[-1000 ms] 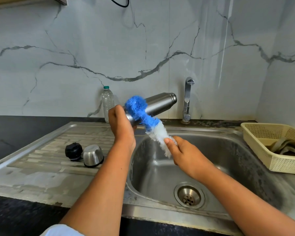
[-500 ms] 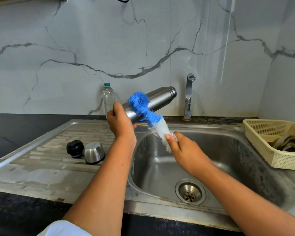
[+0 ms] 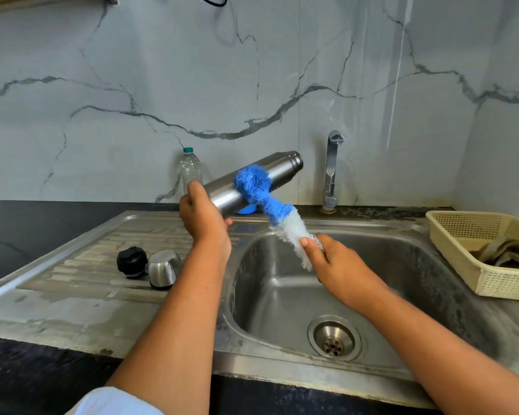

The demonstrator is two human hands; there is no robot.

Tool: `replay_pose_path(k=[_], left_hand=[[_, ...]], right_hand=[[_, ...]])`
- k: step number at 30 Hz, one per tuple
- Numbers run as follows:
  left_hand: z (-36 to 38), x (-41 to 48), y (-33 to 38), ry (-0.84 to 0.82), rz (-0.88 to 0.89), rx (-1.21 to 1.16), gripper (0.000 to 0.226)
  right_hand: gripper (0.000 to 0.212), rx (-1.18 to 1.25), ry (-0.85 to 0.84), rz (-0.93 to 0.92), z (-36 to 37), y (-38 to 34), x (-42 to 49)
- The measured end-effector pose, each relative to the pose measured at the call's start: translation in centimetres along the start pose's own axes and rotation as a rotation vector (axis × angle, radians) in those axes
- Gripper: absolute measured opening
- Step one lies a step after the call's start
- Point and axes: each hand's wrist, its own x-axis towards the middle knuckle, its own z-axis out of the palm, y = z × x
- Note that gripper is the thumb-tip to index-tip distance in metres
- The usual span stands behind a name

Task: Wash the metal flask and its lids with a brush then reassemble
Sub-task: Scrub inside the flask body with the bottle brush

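My left hand [image 3: 203,218] grips the base end of the metal flask [image 3: 279,170], which is tilted with its open mouth pointing up and to the right, above the sink's back edge. My right hand [image 3: 336,259] holds the white end of a blue and white brush [image 3: 253,185]. The brush's blue bristles are pressed against the middle of the flask's outer wall. A black inner lid [image 3: 131,262] and a steel cup lid [image 3: 164,268] sit side by side on the draining board, left of my left forearm.
The steel sink basin [image 3: 402,259] with its drain [image 3: 333,341] lies below my hands. A tap [image 3: 331,169] stands behind it. A clear plastic bottle [image 3: 190,169] stands against the marble wall. A cream basket [image 3: 450,235] with a cloth sits at the right.
The flask has risen and shifted right in my left hand. The brush's blue end has slid from near my left hand to the middle of the flask.
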Motion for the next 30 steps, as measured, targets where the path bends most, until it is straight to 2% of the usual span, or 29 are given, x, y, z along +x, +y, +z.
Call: replay_pose_path(k=[6, 11, 14, 20, 24, 30], left_hand=[[0.8, -1.2, -0.5, -0.124, 0.023, 0.059, 0.029], [-0.4, 0.1, 0.5, -0.075, 0.045, 0.031, 0.037], [0.2, -0.7, -0.2, -0.136, 0.046, 0.063, 0.029], [-0.6, 0.3, 0.6, -0.073, -0.021, 0.014, 0.027], [0.2, -0.5, -0.3, -0.123, -0.007, 0.056, 0.029], [-1.0, 0.5, 0.8, -0.061, -0.024, 0.014, 0.028]], right_hand=[[0.043, 0.063, 0.079, 0.019, -0.2, -0.4, 0.7], [0.045, 0.024, 0.033, 0.043, -1.1, 0.7, 0.1], [0.045, 0.058, 0.066, 0.050, -0.9, 0.6, 0.8], [0.045, 0.022, 0.023, 0.059, -1.4, 1.8, 0.8], [0.048, 0.075, 0.068, 0.060, -1.0, 1.3, 1.3], [0.041, -0.004, 0.035, 0.078, -1.9, 2.2, 0.7]])
